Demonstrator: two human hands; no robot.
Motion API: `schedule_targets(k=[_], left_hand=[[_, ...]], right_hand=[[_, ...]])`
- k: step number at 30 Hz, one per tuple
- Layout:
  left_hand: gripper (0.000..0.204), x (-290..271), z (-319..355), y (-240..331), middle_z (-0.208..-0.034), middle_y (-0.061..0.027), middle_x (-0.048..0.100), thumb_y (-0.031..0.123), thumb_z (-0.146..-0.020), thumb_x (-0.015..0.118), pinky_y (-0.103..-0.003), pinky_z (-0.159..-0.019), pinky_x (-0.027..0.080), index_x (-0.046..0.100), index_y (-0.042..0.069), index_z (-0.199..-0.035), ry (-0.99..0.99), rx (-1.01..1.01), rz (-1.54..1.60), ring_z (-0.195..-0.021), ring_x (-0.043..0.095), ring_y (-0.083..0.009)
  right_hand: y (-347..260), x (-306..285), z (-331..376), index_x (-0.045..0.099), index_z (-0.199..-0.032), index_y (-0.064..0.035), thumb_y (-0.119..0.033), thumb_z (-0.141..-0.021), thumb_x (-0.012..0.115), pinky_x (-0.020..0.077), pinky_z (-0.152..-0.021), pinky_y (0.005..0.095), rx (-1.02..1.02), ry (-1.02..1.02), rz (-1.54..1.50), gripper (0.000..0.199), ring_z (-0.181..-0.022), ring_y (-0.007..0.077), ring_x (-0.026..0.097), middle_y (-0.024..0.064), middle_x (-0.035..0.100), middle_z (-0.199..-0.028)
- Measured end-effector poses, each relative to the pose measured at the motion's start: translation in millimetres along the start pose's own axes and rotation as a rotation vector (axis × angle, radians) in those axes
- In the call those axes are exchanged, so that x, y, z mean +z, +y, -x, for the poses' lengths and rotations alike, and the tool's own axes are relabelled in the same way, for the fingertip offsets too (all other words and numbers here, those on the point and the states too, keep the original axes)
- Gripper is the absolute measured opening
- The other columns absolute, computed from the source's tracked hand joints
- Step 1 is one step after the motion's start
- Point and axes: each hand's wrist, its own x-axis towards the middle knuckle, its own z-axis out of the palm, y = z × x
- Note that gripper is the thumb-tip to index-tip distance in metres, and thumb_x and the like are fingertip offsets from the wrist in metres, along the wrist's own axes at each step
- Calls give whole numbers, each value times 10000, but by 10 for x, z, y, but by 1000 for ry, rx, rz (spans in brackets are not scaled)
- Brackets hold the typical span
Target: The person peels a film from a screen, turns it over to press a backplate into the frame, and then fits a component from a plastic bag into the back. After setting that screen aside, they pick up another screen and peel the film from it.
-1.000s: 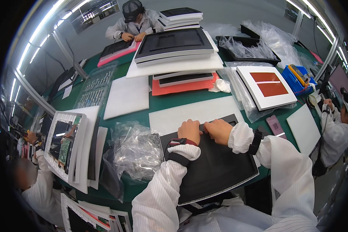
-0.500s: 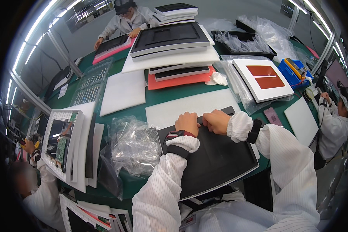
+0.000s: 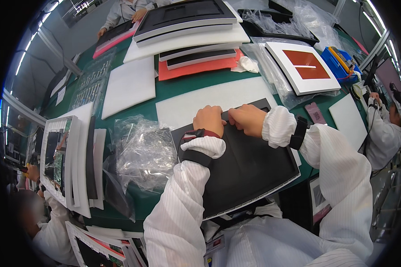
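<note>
A large flat black panel [image 3: 249, 164] with a pale lower edge lies in front of me, on a white foam sheet [image 3: 227, 91]. Both hands rest close together on its far half. My left hand [image 3: 208, 121] is closed, fingers curled down against the panel. Beside it, my right hand [image 3: 248, 120] is also closed, its fingers bent toward the left one. Whatever the fingertips grip, if anything, is hidden beneath the knuckles. A dark recessed strip shows near the panel's far right corner.
Crumpled clear plastic bags [image 3: 142, 153] lie left of the panel. Framed units with circuit boards [image 3: 58, 158] stand at the left edge. Farther back are stacked black-and-white panels [image 3: 187, 20], a white frame with red-brown film [image 3: 300, 69] and a blue bin [image 3: 338, 64]. Co-workers sit around.
The whole view has tipped downward and shifted a little. My hands stay close together on the black panel, with the fingers still curled.
</note>
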Motion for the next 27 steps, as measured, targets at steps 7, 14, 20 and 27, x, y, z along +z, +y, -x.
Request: schedule_targets(k=[7,14,20,27], left_hand=[[291,35,-1,-9,-894,-147,643,162,-665,738,-384,-737,494,676,66,-932,11,21,5,-845,611,-318],[293,41,23,-46,-885,-149,645,152,-658,740,-386,-731,498,677,64,-931,42,36,-9,-828,614,-321],[294,55,-2,-47,-878,-155,645,146,-658,739,-384,-733,500,675,61,-932,27,30,7,-831,615,-321],[303,25,-1,-37,-897,-152,647,146,-657,745,-379,-737,502,672,66,-940,41,31,-19,-838,619,-318]], right_hand=[[-8,-11,16,506,-915,11,106,-657,556,484,-661,358,-22,0,40,280,-759,293,619,127,620,-745],[-95,66,84,473,-888,5,102,-665,576,484,-662,360,-12,129,130,265,-750,301,622,131,619,-739],[-40,37,16,482,-885,8,102,-670,577,489,-655,355,-6,28,41,253,-757,302,626,140,618,-737],[-25,83,53,477,-866,4,118,-669,551,491,-652,363,-33,91,31,240,-768,318,621,150,617,-765]])
